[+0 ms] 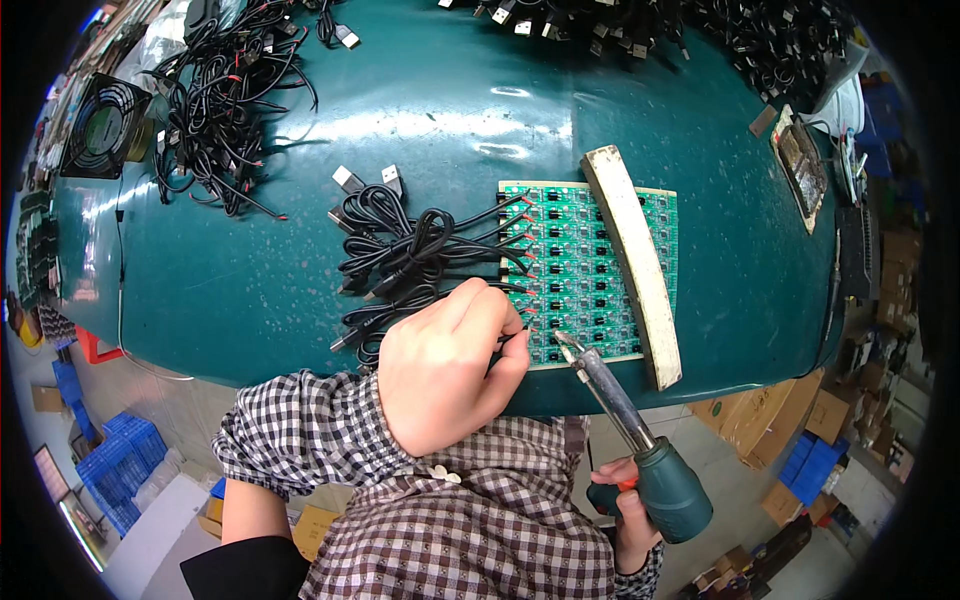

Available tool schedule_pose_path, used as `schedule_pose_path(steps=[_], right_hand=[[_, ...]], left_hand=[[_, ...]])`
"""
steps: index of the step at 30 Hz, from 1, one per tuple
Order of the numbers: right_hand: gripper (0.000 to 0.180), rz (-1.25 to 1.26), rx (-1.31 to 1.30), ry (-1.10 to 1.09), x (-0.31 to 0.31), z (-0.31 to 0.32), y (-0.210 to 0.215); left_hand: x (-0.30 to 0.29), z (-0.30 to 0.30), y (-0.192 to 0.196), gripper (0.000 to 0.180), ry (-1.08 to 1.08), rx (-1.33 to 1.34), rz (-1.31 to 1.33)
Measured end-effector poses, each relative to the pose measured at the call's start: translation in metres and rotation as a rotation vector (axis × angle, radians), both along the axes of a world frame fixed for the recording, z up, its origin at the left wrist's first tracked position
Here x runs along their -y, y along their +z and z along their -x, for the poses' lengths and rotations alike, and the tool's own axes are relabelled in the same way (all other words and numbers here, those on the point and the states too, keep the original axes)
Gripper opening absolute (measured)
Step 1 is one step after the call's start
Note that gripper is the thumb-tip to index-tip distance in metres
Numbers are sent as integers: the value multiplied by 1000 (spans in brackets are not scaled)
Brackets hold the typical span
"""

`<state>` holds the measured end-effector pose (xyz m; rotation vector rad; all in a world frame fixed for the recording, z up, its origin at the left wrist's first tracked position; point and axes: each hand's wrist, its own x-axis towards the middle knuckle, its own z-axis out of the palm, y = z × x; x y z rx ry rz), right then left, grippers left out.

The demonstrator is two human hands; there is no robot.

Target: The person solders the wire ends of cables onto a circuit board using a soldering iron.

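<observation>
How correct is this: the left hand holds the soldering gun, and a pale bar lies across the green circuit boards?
Wrong hand: in the head view, the right hand holds the soldering gun, and a pale bar lies across the green circuit boards.

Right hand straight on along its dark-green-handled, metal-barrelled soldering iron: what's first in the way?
Tip-first, the right hand would likely meet the rectangular green circuit-board panel, at its lower rows. In view, the soldering iron overlaps it at the tip; whether they touch is unclear.

Soldering iron [633,429] over green circuit panel [578,270]
</observation>
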<state>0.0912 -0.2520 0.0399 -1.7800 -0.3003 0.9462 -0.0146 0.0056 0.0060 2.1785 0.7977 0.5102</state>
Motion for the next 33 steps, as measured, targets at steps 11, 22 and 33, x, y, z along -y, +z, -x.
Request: schedule_pose_path(steps=[11,22,33], right_hand=[[36,4,78,174,13,-7,-11],[29,-13,-16,58,14,1,-16],[27,1,41,112,-1,1,-9]], left_hand=[[2,-1,-1,16,10,-4,-30],[1,-2,-3,17,6,5,-11],[-1,-1,-1,17,-4,-10,6]])
